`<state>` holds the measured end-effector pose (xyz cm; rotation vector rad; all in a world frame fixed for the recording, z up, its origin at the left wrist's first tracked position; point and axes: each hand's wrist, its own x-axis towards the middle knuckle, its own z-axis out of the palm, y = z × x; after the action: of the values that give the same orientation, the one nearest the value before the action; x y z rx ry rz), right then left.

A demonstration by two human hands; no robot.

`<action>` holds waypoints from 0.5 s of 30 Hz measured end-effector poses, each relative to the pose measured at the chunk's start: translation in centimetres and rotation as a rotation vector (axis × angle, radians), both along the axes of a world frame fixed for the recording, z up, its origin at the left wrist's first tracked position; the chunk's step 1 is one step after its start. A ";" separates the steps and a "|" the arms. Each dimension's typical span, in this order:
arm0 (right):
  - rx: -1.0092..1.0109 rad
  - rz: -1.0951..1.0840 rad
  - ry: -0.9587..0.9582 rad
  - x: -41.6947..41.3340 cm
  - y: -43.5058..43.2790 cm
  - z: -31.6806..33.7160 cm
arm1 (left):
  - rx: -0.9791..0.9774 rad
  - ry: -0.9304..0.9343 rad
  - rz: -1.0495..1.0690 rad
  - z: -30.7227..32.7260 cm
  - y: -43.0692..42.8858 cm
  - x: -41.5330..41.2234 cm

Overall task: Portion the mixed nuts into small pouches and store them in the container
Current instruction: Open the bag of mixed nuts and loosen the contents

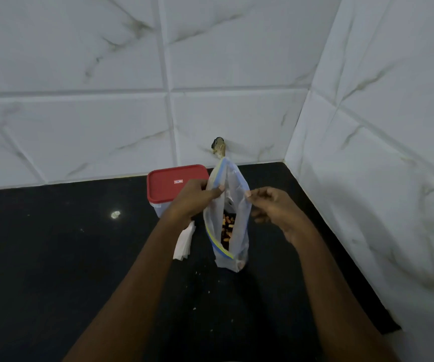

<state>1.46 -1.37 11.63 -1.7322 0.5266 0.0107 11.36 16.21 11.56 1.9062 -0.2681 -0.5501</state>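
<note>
Pinching zip bag (239, 205) mouth apart: left hand (193, 198) grips one rim, right hand (273, 207) other; nuts (227, 227) below fingers, red-lidded container (170, 185) behind left hand.

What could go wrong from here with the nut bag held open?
1. The clear zip-top plastic bag of mixed nuts is held only by fingertip pinches of the left hand and right hand. A slipped grip could spill them onto the black countertop.
2. The stack of small white pouches lies close under the left forearm, and an arm move may scatter it.
</note>
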 end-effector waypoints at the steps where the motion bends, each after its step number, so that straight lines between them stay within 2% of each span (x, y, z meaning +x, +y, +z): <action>1: -0.038 0.030 0.002 -0.5 0.5 0.0 | 0.018 -0.011 0.000 -0.1 0.3 -0.2; 3: -0.076 0.029 -0.016 -1.1 1.0 -0.2 | -0.040 0.035 0.009 0.0 0.4 -0.6; 5: 0.025 0.015 -0.053 -1.2 1.0 -0.2 | -0.194 0.176 0.024 0.0 -0.1 -0.7; 8: 0.457 -0.046 -0.134 -0.6 1.0 -0.2 | -0.495 0.419 0.097 0.0 -1.4 -0.8; 10: 0.692 -0.135 -0.152 -0.2 1.0 -0.4 | -0.597 0.463 0.139 0.0 -2.0 -1.3; 12: 0.706 -0.179 -0.150 -0.2 1.0 -1.2 | -0.557 0.404 0.118 -0.3 -1.8 -2.1; 15: 0.546 -0.191 -0.149 -1.2 1.0 -1.9 | -0.364 0.271 0.000 -0.6 -0.5 -3.0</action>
<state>0.24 -0.34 9.73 -1.1373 0.5191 -0.1015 8.31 15.67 10.94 1.4623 -0.1779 -0.7008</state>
